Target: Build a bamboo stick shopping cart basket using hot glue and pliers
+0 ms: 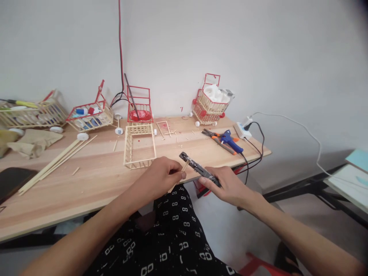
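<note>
My left hand (165,174) pinches a thin wooden stick (186,165) near the table's front edge, above my lap. The stick slants upward, and its top end meets a long dark grey hand tool (198,168), seen edge-on, that looks like pliers. Closed round the tool's rear part is my right hand (227,184), with the thumb along its side. The tool's head points up and left, just beyond my left fingertips; whether its jaws touch the stick I cannot tell. Just behind my left hand stands an open basket frame (140,165) of thin sticks.
Stick-built carts (90,115) line the wall. A red-handled cart (211,105) stands back right. Orange-handled pliers (227,146) lie beside a blue glue gun (230,141), corded to a power strip (242,131). Loose sticks (51,165) and a phone (17,182) lie left.
</note>
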The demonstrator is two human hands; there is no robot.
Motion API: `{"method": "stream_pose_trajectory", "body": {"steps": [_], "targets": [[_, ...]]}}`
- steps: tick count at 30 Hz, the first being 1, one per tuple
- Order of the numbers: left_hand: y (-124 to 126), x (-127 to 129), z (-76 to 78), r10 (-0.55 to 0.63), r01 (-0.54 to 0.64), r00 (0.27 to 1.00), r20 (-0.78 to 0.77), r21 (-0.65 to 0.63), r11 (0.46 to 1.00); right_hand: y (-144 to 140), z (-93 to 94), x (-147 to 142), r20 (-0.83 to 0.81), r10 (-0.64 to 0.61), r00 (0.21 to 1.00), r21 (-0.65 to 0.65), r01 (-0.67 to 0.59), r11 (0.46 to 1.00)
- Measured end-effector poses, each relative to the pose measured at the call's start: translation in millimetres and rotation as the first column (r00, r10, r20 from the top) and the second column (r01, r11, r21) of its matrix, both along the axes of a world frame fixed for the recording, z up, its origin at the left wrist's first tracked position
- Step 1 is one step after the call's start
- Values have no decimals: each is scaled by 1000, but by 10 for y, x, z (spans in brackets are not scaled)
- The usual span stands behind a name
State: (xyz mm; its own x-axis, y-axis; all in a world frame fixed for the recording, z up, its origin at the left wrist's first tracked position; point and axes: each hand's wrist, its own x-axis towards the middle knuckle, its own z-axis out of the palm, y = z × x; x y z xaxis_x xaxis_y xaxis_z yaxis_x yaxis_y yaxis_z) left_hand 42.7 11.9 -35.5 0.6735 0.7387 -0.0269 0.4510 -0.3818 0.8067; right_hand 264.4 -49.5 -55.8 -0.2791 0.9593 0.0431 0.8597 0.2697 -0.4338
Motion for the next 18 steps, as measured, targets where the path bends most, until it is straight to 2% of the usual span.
{"method": "stream_pose_trajectory", "body": {"steps": [5,13,16,18], "targets": [[77,35,-52,5,-7,998,56,42,999,71,22,34,18,6,1000,10,-6,1000],[140,113,-39,14,-21,993,114,63,998,115,88,85,66,-27,997,41,24,999],[112,173,-88,27,-7,979,200,-100,995,129,84,105,54,-24,998,57,21,998],[89,213,-152,55,7,964,258,-233,972,141,67,117,37,-22,999,59,19,998]]}}
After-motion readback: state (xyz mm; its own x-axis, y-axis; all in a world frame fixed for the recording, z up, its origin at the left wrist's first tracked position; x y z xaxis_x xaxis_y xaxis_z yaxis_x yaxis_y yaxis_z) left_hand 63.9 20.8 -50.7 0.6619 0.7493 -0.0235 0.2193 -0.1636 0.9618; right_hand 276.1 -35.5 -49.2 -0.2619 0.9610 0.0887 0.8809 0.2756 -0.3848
